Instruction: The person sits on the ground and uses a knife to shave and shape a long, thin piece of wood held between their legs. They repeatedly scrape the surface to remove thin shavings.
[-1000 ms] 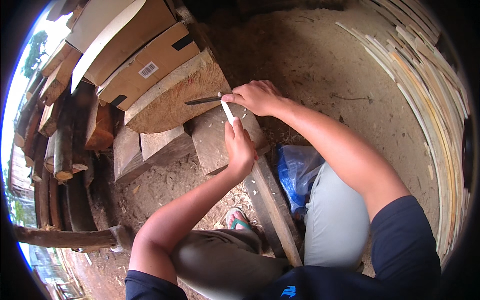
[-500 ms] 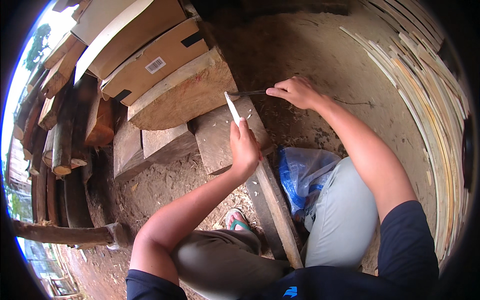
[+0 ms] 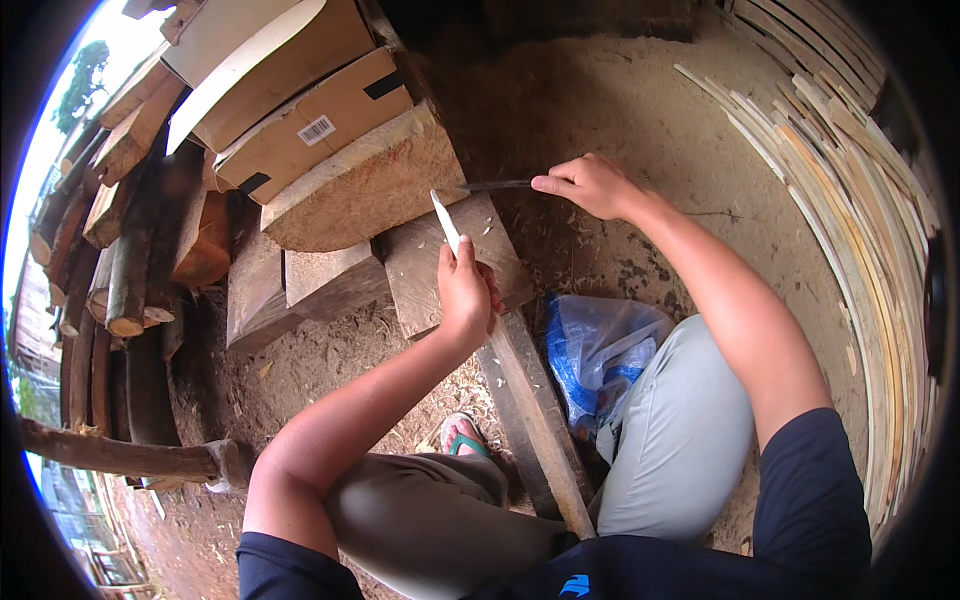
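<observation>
A pale, whittled wooden stick (image 3: 446, 222) with a pointed tip rises from my left hand (image 3: 465, 295), whose fingers are wrapped round it. Whether it continues below the fist is hard to tell. My right hand (image 3: 590, 185) is closed on the handle end of a knife (image 3: 497, 185) with a thin dark blade. The blade points left, its end just right of the stick's tip, with a small gap between them. Under the stick lies a wooden block (image 3: 410, 280) with a few pale shavings on it. A long narrow beam (image 3: 540, 425) runs from the block toward my lap.
Cardboard boxes (image 3: 330, 125) sit on a thick cut log (image 3: 370, 185) ahead to the left. Stacked timber (image 3: 128, 280) stands at the far left. A blue and clear plastic bag (image 3: 600, 345) lies by my right knee. Long thin wood strips (image 3: 850, 200) line the right side.
My left hand and the stick have shifted left, so the stick's tip is now apart from the blade. My right hand with the knife has hardly moved.
</observation>
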Motion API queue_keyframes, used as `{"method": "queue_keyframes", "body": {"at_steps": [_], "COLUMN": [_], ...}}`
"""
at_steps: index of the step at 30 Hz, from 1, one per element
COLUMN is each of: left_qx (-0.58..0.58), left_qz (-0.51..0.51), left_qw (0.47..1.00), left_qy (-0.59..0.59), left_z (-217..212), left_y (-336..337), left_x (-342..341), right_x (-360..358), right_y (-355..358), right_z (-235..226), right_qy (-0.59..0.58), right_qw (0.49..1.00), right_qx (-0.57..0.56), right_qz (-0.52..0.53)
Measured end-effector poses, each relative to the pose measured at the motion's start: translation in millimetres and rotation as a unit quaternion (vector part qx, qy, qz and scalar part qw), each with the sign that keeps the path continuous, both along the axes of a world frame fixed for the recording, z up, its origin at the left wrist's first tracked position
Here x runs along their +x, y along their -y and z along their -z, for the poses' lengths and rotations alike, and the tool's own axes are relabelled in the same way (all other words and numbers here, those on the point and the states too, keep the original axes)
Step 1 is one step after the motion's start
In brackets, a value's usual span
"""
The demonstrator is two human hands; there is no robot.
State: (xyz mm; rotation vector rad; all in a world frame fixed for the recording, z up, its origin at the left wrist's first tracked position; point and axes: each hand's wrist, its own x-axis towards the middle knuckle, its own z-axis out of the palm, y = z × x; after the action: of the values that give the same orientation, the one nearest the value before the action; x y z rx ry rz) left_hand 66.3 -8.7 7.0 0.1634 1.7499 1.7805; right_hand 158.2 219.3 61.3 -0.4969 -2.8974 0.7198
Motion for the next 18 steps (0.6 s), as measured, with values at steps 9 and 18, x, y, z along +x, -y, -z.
{"method": "queue_keyframes", "body": {"at_steps": [9,18], "left_qx": [-0.031,0.038], "left_qz": [0.009,0.049], "left_qw": [0.999,0.988], "left_qy": [-0.001,0.139], "left_z": [-9.3,-24.1], "left_y": [14.7,7.1], "left_x": [3.0,6.4], "right_x": [-6.7,-20.6], "right_y": [19.5,34.4], "right_z": [-8.0,-8.1], "right_qy": [-0.012,-0.005], "right_qw": [1.0,1.0], "right_qx": [0.015,0.012], "right_qz": [-0.016,-0.003]}}
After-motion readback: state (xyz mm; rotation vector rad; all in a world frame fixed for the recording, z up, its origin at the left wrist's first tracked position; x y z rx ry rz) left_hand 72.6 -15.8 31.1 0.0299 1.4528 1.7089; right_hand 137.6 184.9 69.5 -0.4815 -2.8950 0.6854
